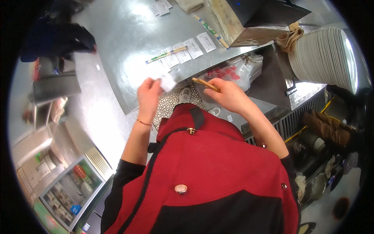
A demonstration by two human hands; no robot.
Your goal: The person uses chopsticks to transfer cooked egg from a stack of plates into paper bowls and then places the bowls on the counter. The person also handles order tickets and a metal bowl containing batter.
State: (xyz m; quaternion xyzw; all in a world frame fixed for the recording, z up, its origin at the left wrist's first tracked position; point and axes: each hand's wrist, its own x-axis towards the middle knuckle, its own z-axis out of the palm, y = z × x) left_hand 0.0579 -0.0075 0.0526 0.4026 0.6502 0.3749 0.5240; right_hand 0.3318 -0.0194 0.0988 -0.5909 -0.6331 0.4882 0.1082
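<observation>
My left hand (149,89) holds a small white paper slip (168,83), slightly blurred, near the edge of the steel table (119,73). In my right hand (223,92) is a short wooden clip or stick-like piece (206,84), pinched between thumb and fingers; its exact kind is unclear. Several printed paper slips (206,42) lie in an overlapping row on the table beyond my hands. A pair of wrapped chopsticks (166,54) rests across some of them. Another wrapped pair (211,32) lies farther right, beside a plastic-covered box.
A tall stack of white plates (321,57) stands at right beside a beige cloth (289,36). Below the table edge sits a plastic bag (248,68). Another person's dark sleeve (70,38) is at upper left. A glass-topped case (73,193) stands at lower left.
</observation>
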